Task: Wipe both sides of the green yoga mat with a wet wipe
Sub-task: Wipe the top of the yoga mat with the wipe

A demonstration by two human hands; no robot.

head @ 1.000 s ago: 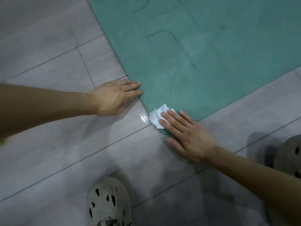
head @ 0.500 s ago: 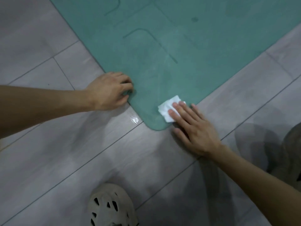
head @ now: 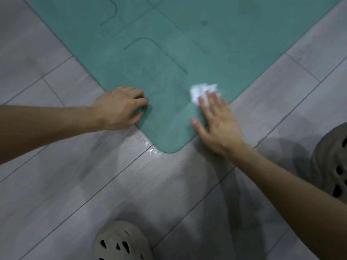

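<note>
The green yoga mat [head: 169, 59] lies flat on the floor, its rounded near corner pointing toward me. My right hand [head: 216, 124] presses a crumpled white wet wipe [head: 201, 91] onto the mat near its right edge, with straight fingers laid over the wipe. The hand and wipe are motion-blurred. My left hand [head: 120, 107] rests at the mat's left edge near the corner; its fingers are curled and its thumb lies on the mat's edge.
Grey wood-look floor planks [head: 75, 184] surround the mat. A wet streak [head: 148, 147] glistens on the floor beside the corner. A beige perforated clog [head: 122, 243] shows at the bottom, another clog [head: 332, 162] at the right edge.
My right hand slid the wipe from the mat's corner up along its right edge. My left hand's fingers curled at the left edge. The view shifted, so the corner sits lower.
</note>
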